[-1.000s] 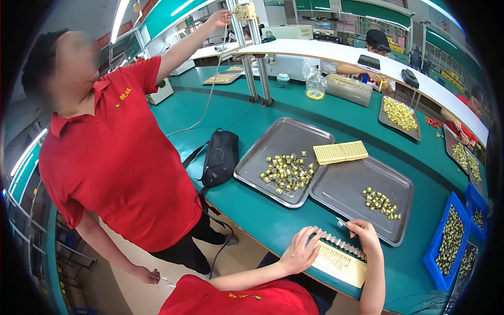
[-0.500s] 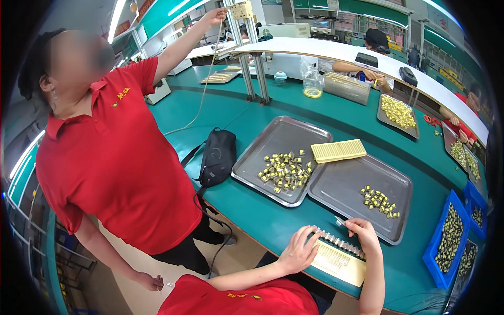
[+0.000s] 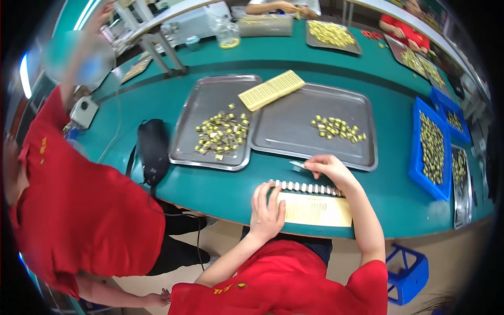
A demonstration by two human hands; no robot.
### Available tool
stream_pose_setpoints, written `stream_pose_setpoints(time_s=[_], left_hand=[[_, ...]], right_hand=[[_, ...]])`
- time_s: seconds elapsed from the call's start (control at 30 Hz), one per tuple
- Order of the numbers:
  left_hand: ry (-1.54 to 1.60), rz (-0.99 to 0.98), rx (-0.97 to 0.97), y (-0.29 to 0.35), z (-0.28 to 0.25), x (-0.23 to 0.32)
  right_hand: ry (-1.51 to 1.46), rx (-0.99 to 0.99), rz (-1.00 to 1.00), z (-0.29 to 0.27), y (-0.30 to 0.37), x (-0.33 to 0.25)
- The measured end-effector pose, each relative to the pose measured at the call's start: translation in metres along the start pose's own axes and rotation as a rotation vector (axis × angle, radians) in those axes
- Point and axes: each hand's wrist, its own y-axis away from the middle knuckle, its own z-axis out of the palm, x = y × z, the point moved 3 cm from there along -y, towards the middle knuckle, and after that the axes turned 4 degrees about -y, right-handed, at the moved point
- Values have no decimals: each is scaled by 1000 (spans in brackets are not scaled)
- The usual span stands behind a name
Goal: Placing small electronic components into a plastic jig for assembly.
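On the near edge of the green table lies a pale yellow printed card. Along its far side runs a row of small silver parts. My left hand grips the left end of the card, its fingertips by the first parts. My right hand is closed on a small pointed silver tool, whose tip points left, a little beyond the row. Its exact kind cannot be made out.
Two metal trays hold small yellow-and-silver parts; a slotted yellow board bridges their edges. Blue bins stand right, a black pouch left. A person in red stands at my left, arm raised. A blue stool is lower right.
The whole view has swung, so the trays and card sit further left and higher. My left fingers have shifted slightly off the row's end. The right hand keeps the tool above the row.
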Motion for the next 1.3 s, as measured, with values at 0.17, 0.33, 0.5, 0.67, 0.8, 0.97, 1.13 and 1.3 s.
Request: stream_pose_setpoints(time_s=[0.17,0.33,0.5,0.67,0.8,0.97,1.13,1.3], left_hand=[[-21,24,-2,2,3,1],[-60,45,-22,5,3,4],[-58,59,-96,2,2,6],[-98,87,-180,-1,4,6],[-101,79,-228,-1,5,5],[-105,63,-263,2,7,3],[-135,73,-276,-1,8,2],[-130,66,-298,-2,7,2]], right_hand=[[9,-32,50,-5,3,1],[37,-74,83,-7,6,4],[77,-142,117,-4,7,2],[29,-197,148,-8,6,3],[-2,-218,187,-8,6,7],[66,-204,220,-5,6,4],[100,-195,218,-4,6,0],[121,-184,233,-3,6,-1]])
